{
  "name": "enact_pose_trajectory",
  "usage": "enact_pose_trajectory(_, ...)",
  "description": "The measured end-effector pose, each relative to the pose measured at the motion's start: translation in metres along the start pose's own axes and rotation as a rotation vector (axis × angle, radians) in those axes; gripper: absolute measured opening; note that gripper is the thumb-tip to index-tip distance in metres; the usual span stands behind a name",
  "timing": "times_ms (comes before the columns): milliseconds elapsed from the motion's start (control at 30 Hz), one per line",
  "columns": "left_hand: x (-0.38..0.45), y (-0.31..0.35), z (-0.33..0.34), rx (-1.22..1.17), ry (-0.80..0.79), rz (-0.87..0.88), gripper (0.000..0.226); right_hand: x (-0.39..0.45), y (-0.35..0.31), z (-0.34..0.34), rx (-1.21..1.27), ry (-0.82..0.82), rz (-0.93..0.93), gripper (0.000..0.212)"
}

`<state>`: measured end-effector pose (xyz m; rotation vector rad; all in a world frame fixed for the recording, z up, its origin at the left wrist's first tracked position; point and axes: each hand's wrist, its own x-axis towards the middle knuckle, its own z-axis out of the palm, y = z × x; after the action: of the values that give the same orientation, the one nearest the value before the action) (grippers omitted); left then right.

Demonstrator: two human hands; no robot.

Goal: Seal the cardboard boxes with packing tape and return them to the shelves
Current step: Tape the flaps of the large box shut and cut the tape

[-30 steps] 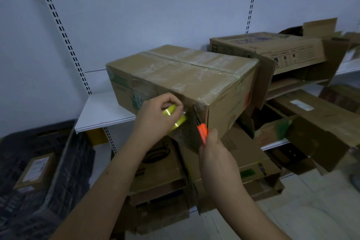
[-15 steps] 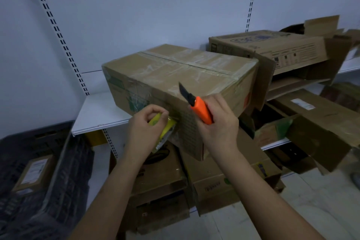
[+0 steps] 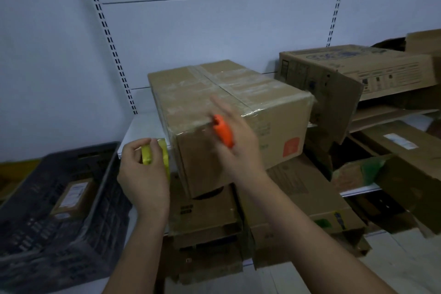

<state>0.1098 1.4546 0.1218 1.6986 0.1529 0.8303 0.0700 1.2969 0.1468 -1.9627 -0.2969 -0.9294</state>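
I've got the taped box (image 3: 229, 112) sitting on the white shelf (image 3: 143, 126), its near end hanging out over the shelf edge toward me, clear tape running along the top seam and down over the front corners. My left hand (image 3: 143, 172) is curled round the yellow tape roll (image 3: 155, 155), held just beside the box's lower left corner. My right hand (image 3: 235, 141) is up against the front top edge of the box with the orange knife (image 3: 223, 133) tucked against the palm — thumb seems to pin it while the fingers look stretched out over the lid, but the hand is motion-blurred so I can't tell the finger pose for sure, and I can't tell if the blade is out. Step in hand, as I judge it: sealing on this box is done or nearly so, and I'm pressing the tape end down at the front edge. Next move calls for a flat push on the front face to slide the box fully back onto the shelf — knife kept clear of the tape. More boxes (image 3: 358, 71) to the right sit with flaps open, likely still to do. A dark crate (image 3: 71, 222) stands at lower left.
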Motion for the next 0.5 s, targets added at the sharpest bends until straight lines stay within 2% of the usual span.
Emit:
enact_pose_trajectory(67, -0.002, 0.004, -0.002, -0.049, 0.063, 0.026, 0.016, 0.005, 0.018, -0.033, -0.144, 0.405, 0.128, 0.039)
enact_pose_trajectory(100, -0.003, 0.006, -0.002, -0.061, 0.096, 0.039, 0.020, 0.012, 0.031, -0.054, -0.205, 0.551, 0.219, 0.038)
enact_pose_trajectory(133, -0.005, 0.008, -0.002, -0.066, 0.122, 0.050, 0.025, 0.020, 0.045, -0.075, -0.262, 0.623, 0.312, 0.038)
enact_pose_trajectory(200, -0.008, 0.015, -0.001, -0.081, 0.134, 0.058, 0.037, 0.033, 0.073, -0.108, -0.341, 0.617, 0.477, 0.037)
enact_pose_trajectory(267, -0.011, 0.021, 0.001, -0.123, 0.112, 0.060, 0.045, 0.036, 0.094, -0.123, -0.347, 0.582, 0.556, 0.032)
enact_pose_trajectory(367, -0.016, 0.025, 0.009, -0.144, 0.078, 0.086, 0.052, 0.035, 0.104, -0.123, -0.405, 0.538, 0.544, 0.046)
enact_pose_trajectory(500, -0.011, 0.023, 0.012, -0.040, 0.112, 0.071, 0.050, 0.034, 0.100, -0.122, -0.556, 0.395, 0.454, 0.045)
